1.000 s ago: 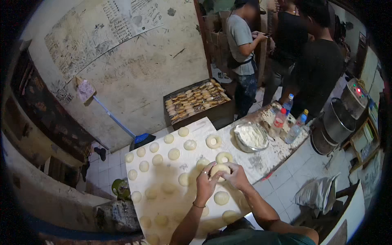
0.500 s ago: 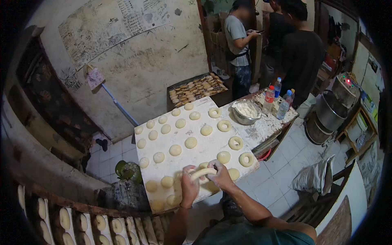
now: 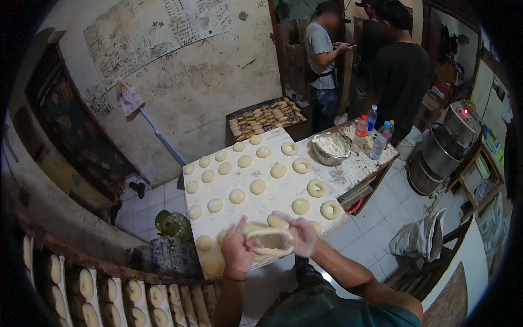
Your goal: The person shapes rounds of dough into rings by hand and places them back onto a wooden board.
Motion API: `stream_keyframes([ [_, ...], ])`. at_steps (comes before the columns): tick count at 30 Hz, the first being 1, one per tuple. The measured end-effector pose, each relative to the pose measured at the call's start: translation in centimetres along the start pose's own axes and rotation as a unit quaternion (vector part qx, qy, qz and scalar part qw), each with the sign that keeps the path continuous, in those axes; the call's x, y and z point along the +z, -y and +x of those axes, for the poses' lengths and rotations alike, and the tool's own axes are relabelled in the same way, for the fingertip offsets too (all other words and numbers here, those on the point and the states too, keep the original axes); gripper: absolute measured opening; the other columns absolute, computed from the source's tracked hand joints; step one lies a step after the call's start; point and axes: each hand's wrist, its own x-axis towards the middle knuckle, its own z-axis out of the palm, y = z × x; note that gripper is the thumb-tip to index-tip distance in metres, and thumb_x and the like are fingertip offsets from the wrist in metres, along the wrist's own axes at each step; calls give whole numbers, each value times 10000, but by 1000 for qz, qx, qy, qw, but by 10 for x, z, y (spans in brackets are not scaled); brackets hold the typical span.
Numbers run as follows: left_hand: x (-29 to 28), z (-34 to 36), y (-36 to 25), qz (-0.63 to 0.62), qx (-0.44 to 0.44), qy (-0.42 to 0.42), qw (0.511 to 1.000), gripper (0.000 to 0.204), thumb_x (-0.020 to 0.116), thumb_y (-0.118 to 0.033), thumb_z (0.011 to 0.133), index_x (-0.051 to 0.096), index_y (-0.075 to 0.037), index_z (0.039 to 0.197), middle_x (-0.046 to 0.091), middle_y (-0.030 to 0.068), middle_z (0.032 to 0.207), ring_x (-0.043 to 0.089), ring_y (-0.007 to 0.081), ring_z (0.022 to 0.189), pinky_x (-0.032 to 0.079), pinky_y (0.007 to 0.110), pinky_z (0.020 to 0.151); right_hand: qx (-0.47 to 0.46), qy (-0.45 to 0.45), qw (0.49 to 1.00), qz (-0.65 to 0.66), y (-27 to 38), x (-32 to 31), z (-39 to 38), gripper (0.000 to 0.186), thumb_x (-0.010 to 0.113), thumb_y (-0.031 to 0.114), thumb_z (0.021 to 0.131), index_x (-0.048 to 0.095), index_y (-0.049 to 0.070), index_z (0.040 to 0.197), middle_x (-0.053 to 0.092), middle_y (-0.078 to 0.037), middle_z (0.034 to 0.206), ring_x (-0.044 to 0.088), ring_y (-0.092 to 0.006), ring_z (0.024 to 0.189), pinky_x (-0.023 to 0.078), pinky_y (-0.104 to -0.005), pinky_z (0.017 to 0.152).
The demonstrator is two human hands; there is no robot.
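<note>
Since half a second ago the dough ring (image 3: 271, 241) has stretched wider. Left hand (image 3: 238, 252) and right hand (image 3: 301, 235) grip its opposite ends, holding it above the floured table (image 3: 272, 188) for shaping.

Both hands, the left hand (image 3: 237, 252) and the right hand (image 3: 301, 235), hang over the near edge of the floured board (image 3: 272, 188), a dough ring (image 3: 269, 240) stretched between them. Toward 12 o'clock the board is studded with dough balls (image 3: 257, 186), with only narrow bare lanes between them. At 1 o'clock ring-shaped pieces (image 3: 316, 188) crowd the right edge; beyond them stand a metal bowl (image 3: 329, 149) and bottles (image 3: 360, 133). At 9 o'clock racks of dough (image 3: 81, 283) close the left. Bare tiled floor (image 3: 381, 218) lies at 3 o'clock.
</note>
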Motion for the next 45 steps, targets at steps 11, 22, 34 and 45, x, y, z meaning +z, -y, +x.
stream_keyframes([
  [11, -14, 76, 15, 371, 26, 200, 906, 577, 408, -460, 833, 324, -91, 1268, 549, 111, 1008, 533, 169, 673, 446, 298, 626, 9, -50, 886, -462, 65, -22, 37, 504, 504, 278, 851, 301, 138, 1290, 520, -106, 993, 538, -129, 587, 443, -269, 597],
  [22, 107, 226, 43, -98, 6, -200, 975, 341, 391, -451, 864, 497, -154, 993, 478, -12, 686, 367, 83, 476, 372, 262, 522, -206, -287, 934, 42, 156, -71, 114, 187, 469, 244, 884, 466, 130, 1032, 420, 26, 554, 342, -85, 384, 304, -187, 350],
  [34, 43, 481, 10, 397, 119, 68, 907, 487, 508, -265, 854, 341, 32, 1202, 526, 101, 971, 523, 130, 719, 449, 226, 657, 44, -231, 931, -278, 363, -153, 249, 316, 405, 286, 878, 456, 48, 1078, 561, -119, 949, 598, -176, 708, 539, -304, 604],
  [45, 34, 532, 5, 757, 369, 12, 539, 499, 599, -214, 745, 435, -13, 1171, 551, 163, 990, 497, 313, 947, 384, 410, 840, -279, -347, 732, -516, 378, -158, 220, 374, 481, 240, 876, 397, 47, 1185, 554, -91, 961, 546, -167, 871, 438, -290, 788],
])
